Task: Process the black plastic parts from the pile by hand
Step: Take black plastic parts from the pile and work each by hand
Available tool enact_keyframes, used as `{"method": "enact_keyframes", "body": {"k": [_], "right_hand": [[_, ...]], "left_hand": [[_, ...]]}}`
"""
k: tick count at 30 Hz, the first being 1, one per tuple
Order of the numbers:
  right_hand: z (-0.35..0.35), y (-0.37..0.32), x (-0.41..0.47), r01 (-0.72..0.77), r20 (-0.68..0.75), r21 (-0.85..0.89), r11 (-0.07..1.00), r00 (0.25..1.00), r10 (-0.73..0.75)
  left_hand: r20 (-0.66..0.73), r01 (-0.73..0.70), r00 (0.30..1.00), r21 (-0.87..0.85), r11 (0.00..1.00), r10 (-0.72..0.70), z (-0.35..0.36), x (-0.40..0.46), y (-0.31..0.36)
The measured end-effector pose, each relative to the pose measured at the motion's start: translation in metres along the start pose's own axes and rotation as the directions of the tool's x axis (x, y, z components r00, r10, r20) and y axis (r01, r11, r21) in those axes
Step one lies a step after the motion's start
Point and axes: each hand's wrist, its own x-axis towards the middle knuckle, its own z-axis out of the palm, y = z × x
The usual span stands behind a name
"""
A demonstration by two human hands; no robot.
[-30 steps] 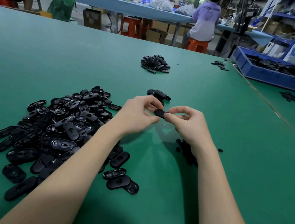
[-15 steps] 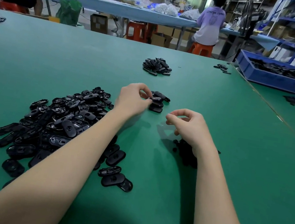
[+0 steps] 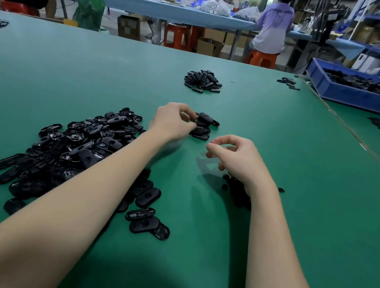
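Observation:
A big pile of black oval plastic parts (image 3: 77,150) lies on the green table (image 3: 294,236) at the left, under my left forearm. Ahead of it stands a small stack of the same parts (image 3: 205,127). My left hand (image 3: 172,121) is at that stack, and its curled fingers pinch the black part on the stack's left side. My right hand (image 3: 233,161) hovers to the right and nearer me, fingers curled with thumb and forefinger close together; nothing shows between them. A small heap of black scraps (image 3: 236,191) lies beneath its wrist.
Another heap of parts (image 3: 203,80) sits farther back at the centre, with a few loose ones (image 3: 288,82) at the far right. A blue crate (image 3: 368,95) of black parts stands back right. People sit at a blue table (image 3: 132,3) beyond.
A second ago both hands held one black part between them. My left hand carried it forward to the small stack and stays there; my right hand let go and stayed back.

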Motion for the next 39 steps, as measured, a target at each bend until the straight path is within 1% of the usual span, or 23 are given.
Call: {"method": "enact_keyframes", "body": {"k": [3,6,9,12,14,17,20,23,26,29,32,35,37,39], "right_hand": [[0.002,-0.002,0.000,0.022,0.036,-0.057,0.998,0.999,-0.020],[0.006,-0.007,-0.001,0.047,0.116,-0.121,0.992,0.993,-0.033],[0.013,-0.018,-0.005,0.087,0.273,-0.191,0.978,0.961,-0.032],[0.022,-0.029,-0.009,0.176,0.446,-0.305,0.936,0.895,-0.023],[0.032,-0.035,-0.011,0.204,0.508,-0.345,0.916,0.862,0.000],[0.048,-0.040,-0.014,0.232,0.541,-0.433,0.871,0.840,0.045],[0.058,-0.043,-0.015,0.246,0.556,-0.463,0.851,0.829,0.063],[0.056,-0.043,-0.015,0.241,0.557,-0.431,0.870,0.829,0.047],[0.047,-0.039,-0.017,0.208,0.560,-0.326,0.922,0.828,0.011],[0.032,-0.032,-0.017,0.144,0.539,-0.217,0.966,0.842,-0.004],[0.025,-0.025,-0.015,0.086,0.508,-0.138,0.987,0.862,-0.004],[0.026,-0.023,-0.015,0.067,0.510,-0.090,0.994,0.860,-0.011],[0.025,-0.024,-0.015,0.071,0.462,-0.068,0.995,0.886,-0.032],[0.018,-0.024,-0.012,0.054,0.305,-0.045,0.998,0.952,-0.038]], "left_hand": [[0.030,0.010,1.000,-0.140,0.990,-0.006,-0.016,-0.012,0.001],[0.109,0.046,0.994,-0.251,0.967,-0.020,-0.033,-0.026,0.001],[0.181,0.052,0.983,-0.289,0.956,0.001,-0.042,-0.035,-0.001],[0.258,0.057,0.966,-0.283,0.957,0.018,-0.043,-0.041,-0.004],[0.292,0.059,0.956,-0.277,0.959,0.026,-0.043,-0.044,-0.005],[0.314,0.055,0.949,-0.282,0.958,0.038,-0.042,-0.047,-0.004],[0.318,0.048,0.947,-0.293,0.955,0.050,-0.040,-0.049,-0.004],[0.311,0.035,0.948,-0.299,0.954,0.063,-0.038,-0.049,-0.003],[0.301,0.022,0.951,-0.309,0.951,0.076,-0.037,-0.049,-0.003],[0.316,0.030,0.946,-0.300,0.953,0.070,-0.037,-0.049,-0.004],[0.321,0.038,0.945,-0.293,0.955,0.061,-0.036,-0.049,-0.004],[0.319,0.032,0.946,-0.288,0.957,0.065,-0.035,-0.050,-0.003],[0.325,0.037,0.943,-0.307,0.951,0.069,-0.035,-0.051,-0.002],[0.348,0.069,0.935,-0.349,0.935,0.061,-0.034,-0.052,0.001]]}}
